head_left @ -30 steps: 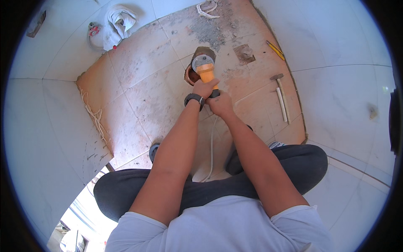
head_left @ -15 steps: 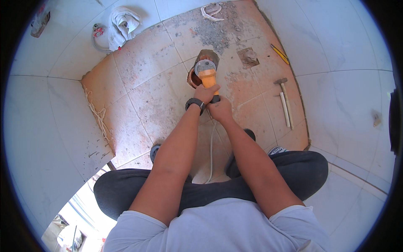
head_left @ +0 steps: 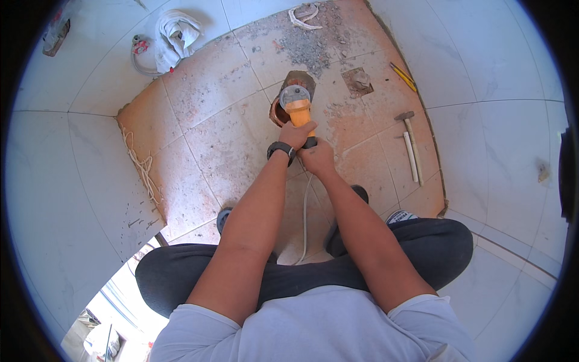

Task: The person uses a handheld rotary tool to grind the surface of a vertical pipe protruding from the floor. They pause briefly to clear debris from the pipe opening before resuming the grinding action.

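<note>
Squatting over a patch of bare, dusty orange floor [head_left: 211, 139] framed by pale glossy tiles [head_left: 500, 66], a person holds an orange grinder [head_left: 298, 108] out in front with both arms stretched forward. The grinder lies near the middle of the bare patch, its round grey disc guard over a dark round hole [head_left: 283, 108] in the floor, its white cord [head_left: 304, 211] trailing back between the knees. The left hand [head_left: 295, 134] wraps the orange body just behind the head, fingers curled tight around it, a dark watch [head_left: 281, 149] on the wrist. The right hand [head_left: 318, 158] sits just behind and touching, fingers closed around the dark rear handle. The tool looks hard and fairly heavy at its front end, so a firm two-handed hold on the body and tail, well back from the disc, seems the safe way to carry it. To the right lie a hammer [head_left: 407, 130], a pale chisel [head_left: 411, 158] and a yellow pencil [head_left: 402, 75]. Grey rubble [head_left: 310, 45] is heaped beyond the hole, and a white rag [head_left: 175, 33] lies at the upper left.
</note>
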Action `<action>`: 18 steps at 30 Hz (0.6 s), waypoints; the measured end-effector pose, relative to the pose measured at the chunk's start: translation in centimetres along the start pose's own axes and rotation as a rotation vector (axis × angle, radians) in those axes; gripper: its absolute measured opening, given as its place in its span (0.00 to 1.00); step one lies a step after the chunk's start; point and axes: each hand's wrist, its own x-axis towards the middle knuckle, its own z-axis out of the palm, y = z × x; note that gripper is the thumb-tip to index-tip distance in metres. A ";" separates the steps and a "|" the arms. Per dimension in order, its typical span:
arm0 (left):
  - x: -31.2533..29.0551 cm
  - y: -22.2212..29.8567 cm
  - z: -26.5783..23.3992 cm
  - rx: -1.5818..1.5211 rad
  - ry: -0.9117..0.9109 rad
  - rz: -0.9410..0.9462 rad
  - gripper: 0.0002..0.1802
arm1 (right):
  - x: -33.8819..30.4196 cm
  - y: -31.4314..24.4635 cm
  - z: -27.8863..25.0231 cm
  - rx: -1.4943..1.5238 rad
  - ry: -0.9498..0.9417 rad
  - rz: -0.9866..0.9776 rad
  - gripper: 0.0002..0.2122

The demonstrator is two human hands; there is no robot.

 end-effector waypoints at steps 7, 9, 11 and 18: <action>0.1 0.0 -0.2 -0.002 -0.008 -0.012 0.33 | 0.1 -0.3 -0.1 0.022 -0.049 0.036 0.23; 0.2 -0.1 -0.2 -0.009 -0.017 -0.024 0.33 | 0.2 -0.3 -0.1 0.012 -0.043 0.029 0.23; 0.4 -0.1 -0.3 -0.009 -0.029 -0.042 0.33 | 0.2 -0.3 0.0 0.002 -0.035 0.027 0.22; 0.8 -0.7 0.1 -0.034 -0.027 -0.033 0.32 | 0.4 -0.6 -0.5 -0.002 -0.057 0.080 0.23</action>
